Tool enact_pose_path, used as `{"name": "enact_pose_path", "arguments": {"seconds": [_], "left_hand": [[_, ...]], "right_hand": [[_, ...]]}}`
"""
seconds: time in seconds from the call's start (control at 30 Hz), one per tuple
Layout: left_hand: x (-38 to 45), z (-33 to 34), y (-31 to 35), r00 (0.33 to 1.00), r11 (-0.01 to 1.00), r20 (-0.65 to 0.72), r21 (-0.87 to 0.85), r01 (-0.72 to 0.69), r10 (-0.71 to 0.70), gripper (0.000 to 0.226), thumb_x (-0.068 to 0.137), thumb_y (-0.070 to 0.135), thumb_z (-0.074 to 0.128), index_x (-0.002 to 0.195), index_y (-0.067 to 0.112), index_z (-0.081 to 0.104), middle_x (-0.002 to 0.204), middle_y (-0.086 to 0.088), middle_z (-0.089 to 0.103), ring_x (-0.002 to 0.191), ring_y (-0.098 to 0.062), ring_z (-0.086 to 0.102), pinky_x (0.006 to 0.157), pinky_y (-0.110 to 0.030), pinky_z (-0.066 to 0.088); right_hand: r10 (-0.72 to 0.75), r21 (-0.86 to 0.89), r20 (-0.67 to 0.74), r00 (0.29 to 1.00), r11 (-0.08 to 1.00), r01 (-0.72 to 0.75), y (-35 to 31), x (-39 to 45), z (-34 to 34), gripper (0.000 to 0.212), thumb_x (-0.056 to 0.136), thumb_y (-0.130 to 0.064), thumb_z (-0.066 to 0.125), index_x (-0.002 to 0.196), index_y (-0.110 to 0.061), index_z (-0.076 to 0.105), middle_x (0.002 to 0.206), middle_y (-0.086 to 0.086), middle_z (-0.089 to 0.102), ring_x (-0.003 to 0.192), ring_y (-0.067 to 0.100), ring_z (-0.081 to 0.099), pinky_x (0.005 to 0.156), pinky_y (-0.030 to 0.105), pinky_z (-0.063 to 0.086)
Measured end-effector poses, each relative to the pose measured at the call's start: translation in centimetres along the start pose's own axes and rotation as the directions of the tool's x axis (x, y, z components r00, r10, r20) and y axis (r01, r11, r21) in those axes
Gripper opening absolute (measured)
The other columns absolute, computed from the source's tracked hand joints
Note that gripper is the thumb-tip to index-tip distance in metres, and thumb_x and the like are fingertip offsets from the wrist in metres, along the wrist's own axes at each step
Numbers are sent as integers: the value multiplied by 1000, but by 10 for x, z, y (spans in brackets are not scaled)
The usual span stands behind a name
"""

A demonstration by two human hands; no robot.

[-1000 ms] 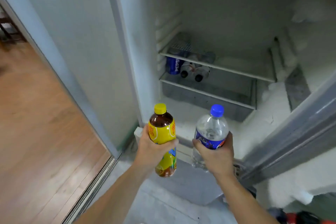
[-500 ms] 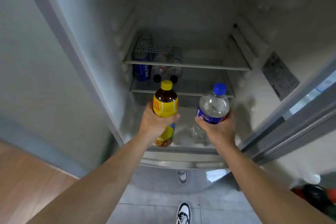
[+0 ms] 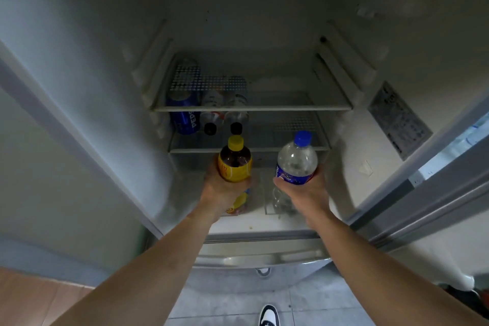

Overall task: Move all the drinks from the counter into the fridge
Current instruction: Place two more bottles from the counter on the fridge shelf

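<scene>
While we reached into the open white fridge, left hand gripped a yellow-capped brown tea bottle, right hand gripped a blue-capped clear plastic bottle, both held below the lower glass shelf.

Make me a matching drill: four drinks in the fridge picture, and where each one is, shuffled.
Things:
1. yellow-capped bottle
2. blue-capped bottle
3. blue can
4. two black-capped bottles

Places:
A. lying on the middle shelf, caps toward the camera
B. in the right hand
C. at the left end of the middle shelf
D. in the left hand

Pairs: 1-D, 2-B, 3-C, 4-A
</scene>
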State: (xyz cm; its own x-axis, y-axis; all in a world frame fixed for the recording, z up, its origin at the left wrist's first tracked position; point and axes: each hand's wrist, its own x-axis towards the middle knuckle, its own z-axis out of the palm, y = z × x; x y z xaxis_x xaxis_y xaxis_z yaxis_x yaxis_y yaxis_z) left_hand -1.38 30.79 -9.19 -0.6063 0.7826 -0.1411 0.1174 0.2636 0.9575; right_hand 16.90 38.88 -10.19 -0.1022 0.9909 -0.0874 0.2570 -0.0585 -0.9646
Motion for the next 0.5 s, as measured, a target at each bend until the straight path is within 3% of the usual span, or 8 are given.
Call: {"name": "enact_pose_path", "arguments": {"seconds": [0.1, 0.17, 0.23, 0.3, 0.37, 0.43, 0.5], "left_hand": [[0, -4, 1, 999, 999, 42, 54, -3, 1, 76, 59, 21, 95, 112, 41, 44, 110, 10, 65, 95, -6, 65, 67, -18, 54], [3, -10, 4, 998, 995, 64, 97, -22, 16, 85, 60, 26, 94, 122, 39, 38, 118, 7, 62, 105, -14, 63, 86, -33, 55], [7, -17, 11, 995, 987, 98, 152, -49, 35, 92, 62, 36, 92, 130, 43, 30, 121, 10, 58, 112, -15, 59, 95, -36, 51], [9, -23, 25, 991, 966, 131, 250, -65, 32, 90, 63, 55, 85, 133, 48, 29, 118, 13, 59, 110, -12, 57, 95, -32, 49], [12, -27, 40, 989, 927, 145, 370, -59, 5, 74, 59, 75, 71, 119, 38, 50, 107, 10, 66, 103, -14, 63, 91, -34, 54], [13, -29, 57, 988, 886, 153, 462, -41, -34, 60, 61, 80, 62, 91, 27, 60, 90, 1, 70, 88, -23, 70, 77, -41, 61], [11, -33, 70, 983, 879, 145, 476, 33, -115, 56, 67, 77, 62, 94, 28, 59, 93, -1, 68, 79, -28, 71, 64, -44, 63]], "right_hand": [[-4, -48, 60, 998, 999, 7, -4, 3, -4, 76, 49, -38, 95, 105, -57, 47, 106, -22, 64, 97, -3, 62, 76, 16, 53], [-37, -64, 75, 997, 997, 41, -10, 4, -9, 82, 51, -43, 94, 117, -49, 46, 112, -21, 60, 101, -3, 60, 79, 15, 49], [-62, -91, 77, 995, 994, 69, -21, 6, -14, 91, 54, -58, 88, 130, -42, 41, 115, -26, 52, 100, -7, 54, 75, 11, 41], [-12, -143, 73, 997, 989, 23, -40, 9, -16, 84, 57, -77, 73, 127, -38, 46, 116, -20, 53, 95, -3, 52, 68, 13, 35], [63, -244, 64, 996, 969, -45, -62, 16, -16, 83, 54, -91, 57, 110, -30, 61, 109, -11, 63, 90, 7, 58, 66, 20, 39], [133, -319, 112, 985, 943, -91, -82, 22, -14, 83, 50, -92, 58, 99, -26, 63, 98, -8, 67, 89, 15, 63, 70, 28, 45], [192, -360, 157, 969, 924, -125, -94, 24, -13, 73, 53, -86, 65, 100, -30, 57, 102, -7, 64, 90, 20, 62, 66, 33, 53]]}}
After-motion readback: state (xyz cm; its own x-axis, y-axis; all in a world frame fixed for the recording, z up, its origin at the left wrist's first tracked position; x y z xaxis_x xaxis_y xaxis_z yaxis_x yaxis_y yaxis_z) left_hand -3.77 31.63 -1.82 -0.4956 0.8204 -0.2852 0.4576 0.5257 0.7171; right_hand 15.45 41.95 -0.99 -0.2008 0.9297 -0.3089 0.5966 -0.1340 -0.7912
